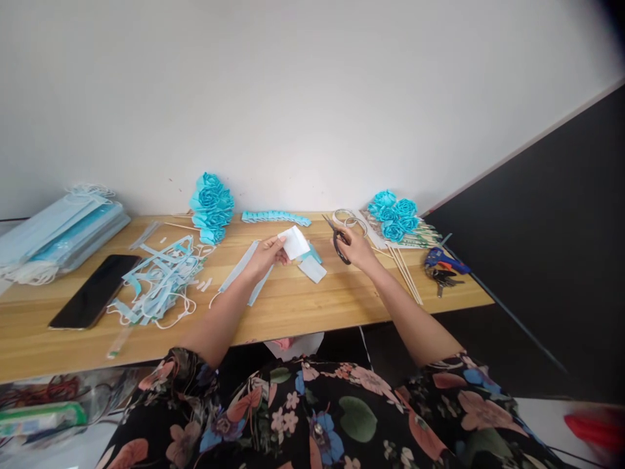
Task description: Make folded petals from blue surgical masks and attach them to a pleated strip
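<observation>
Between the thumb and fingers of my left hand [267, 255] is a white piece of mask fabric [294, 243], held above the table. My right hand [357, 247] grips a pair of scissors [338, 245] with dark handles, their blades pointing up and to the left, apart from the fabric. Just below the white piece lie cut blue and white mask pieces [312, 268]. Pale blue strips of mask [239, 266] lie under and beside my left wrist. Behind, near the wall, stretches a folded blue strip [276, 217].
Stacked face masks [63, 234], a black phone [95, 291] and a heap of scraps [159, 280] lie left. Blue fabric roses stand in a left bunch [212, 207] and a right bunch [394, 215]. Tape rolls [356, 223], wooden sticks [406, 275] and a blue glue gun [445, 260] lie right.
</observation>
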Demonstrator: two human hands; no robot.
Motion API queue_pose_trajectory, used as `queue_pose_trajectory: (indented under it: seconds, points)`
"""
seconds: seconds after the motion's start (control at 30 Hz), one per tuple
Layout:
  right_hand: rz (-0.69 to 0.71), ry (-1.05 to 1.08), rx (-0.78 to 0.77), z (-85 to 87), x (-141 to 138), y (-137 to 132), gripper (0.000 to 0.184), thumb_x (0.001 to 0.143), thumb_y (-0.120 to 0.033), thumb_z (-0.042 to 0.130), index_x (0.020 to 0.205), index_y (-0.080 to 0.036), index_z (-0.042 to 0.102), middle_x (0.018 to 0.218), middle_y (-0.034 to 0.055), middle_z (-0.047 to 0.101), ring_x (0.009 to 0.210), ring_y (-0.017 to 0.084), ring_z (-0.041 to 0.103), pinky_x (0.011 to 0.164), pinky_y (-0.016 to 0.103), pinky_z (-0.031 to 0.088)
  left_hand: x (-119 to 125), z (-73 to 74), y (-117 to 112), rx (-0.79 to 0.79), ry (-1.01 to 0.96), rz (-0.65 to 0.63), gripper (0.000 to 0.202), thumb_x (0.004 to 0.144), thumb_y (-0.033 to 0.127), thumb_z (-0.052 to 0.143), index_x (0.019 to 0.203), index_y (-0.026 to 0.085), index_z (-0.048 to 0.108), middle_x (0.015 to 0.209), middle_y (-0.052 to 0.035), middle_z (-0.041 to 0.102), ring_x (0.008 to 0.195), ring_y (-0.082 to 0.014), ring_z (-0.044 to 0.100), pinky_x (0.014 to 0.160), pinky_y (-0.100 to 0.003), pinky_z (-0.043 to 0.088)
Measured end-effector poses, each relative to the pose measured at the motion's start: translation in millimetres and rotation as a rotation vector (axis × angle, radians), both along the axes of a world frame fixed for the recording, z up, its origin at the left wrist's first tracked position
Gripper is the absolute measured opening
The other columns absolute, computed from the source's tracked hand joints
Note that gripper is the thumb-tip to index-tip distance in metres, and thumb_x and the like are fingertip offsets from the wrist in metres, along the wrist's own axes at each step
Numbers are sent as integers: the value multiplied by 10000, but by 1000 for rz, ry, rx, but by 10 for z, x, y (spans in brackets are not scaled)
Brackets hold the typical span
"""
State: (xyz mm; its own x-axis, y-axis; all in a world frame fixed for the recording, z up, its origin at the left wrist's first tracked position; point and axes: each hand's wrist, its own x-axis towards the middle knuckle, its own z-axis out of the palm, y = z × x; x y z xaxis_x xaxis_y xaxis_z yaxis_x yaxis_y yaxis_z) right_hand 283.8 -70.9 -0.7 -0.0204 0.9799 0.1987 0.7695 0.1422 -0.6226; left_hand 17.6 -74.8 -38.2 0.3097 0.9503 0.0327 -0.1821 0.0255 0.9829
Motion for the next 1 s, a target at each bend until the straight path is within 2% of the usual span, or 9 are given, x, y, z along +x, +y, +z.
queue_pose_trajectory:
  seconds: [0.07,0.17,0.27,0.43,0.53,0.67,0.8,0.9,1.0]
  points:
    - [-59,-117,-2,-38,123,-34,424,847,-405,585,1225,-224,651,986,63,740,882,237,679,762,321,495,26,-22,-22,127,196,-50,577,807,676,597,964,128,687,809,-103,734,707,-202,682,664,-305,530]
    - [-44,-375,-45,-111,240,-118,447,843,-346,583,1270,-220,627,1107,97,726,979,271,672,804,340,490,42,-78,-15,452,574,-3,460,866,561,588,1053,165,728,1058,-120,741,948,-261,676,867,-378,513]
    - [25,-570,-57,-112,264,-201,466,857,-340,578,1299,-194,602,1164,135,706,1024,290,661,831,353,486,26,-142,26,634,767,61,370,932,442,523,1077,178,738,1084,-112,738,986,-261,665,911,-393,491]
    - [59,-746,-150,126,149,-329,427,866,-397,597,1223,-170,644,1024,158,732,922,316,674,748,364,485,-8,-196,67,612,841,121,327,954,347,492,1105,194,738,1084,-85,747,982,-238,683,883,-358,505]
    - [157,-717,-31,222,-23,-409,422,919,-368,549,1294,-180,600,1110,148,711,1011,306,653,795,367,482,-4,-199,56,557,827,108,306,936,314,527,1122,190,736,1125,-84,741,1010,-242,688,879,-345,510]
    - [321,-588,42,145,-330,-443,340,957,-374,523,1218,-187,634,1132,118,699,1074,266,625,879,351,470,18,-185,35,469,799,80,314,882,244,593,1160,176,721,1061,-83,758,911,-226,706,808,-315,526]
    - [280,-539,-14,-34,-558,-361,381,928,-381,575,1229,-151,613,1096,127,706,1049,268,631,855,354,475,32,-172,18,442,743,60,326,874,221,590,1171,171,714,1038,-75,762,887,-207,704,784,-284,524]
    - [306,-481,-60,-114,-610,-272,395,897,-254,589,1284,-178,585,1064,97,716,1012,246,643,826,331,470,27,-165,9,441,729,52,325,892,255,567,1169,169,716,1044,-76,760,893,-217,703,789,-293,518]
    - [331,-291,-104,-56,-560,-190,436,880,-183,567,1312,-234,576,1007,41,723,871,195,654,766,298,467,15,-147,7,457,724,48,326,903,268,545,1160,179,722,1063,-78,757,916,-235,702,830,-319,514]
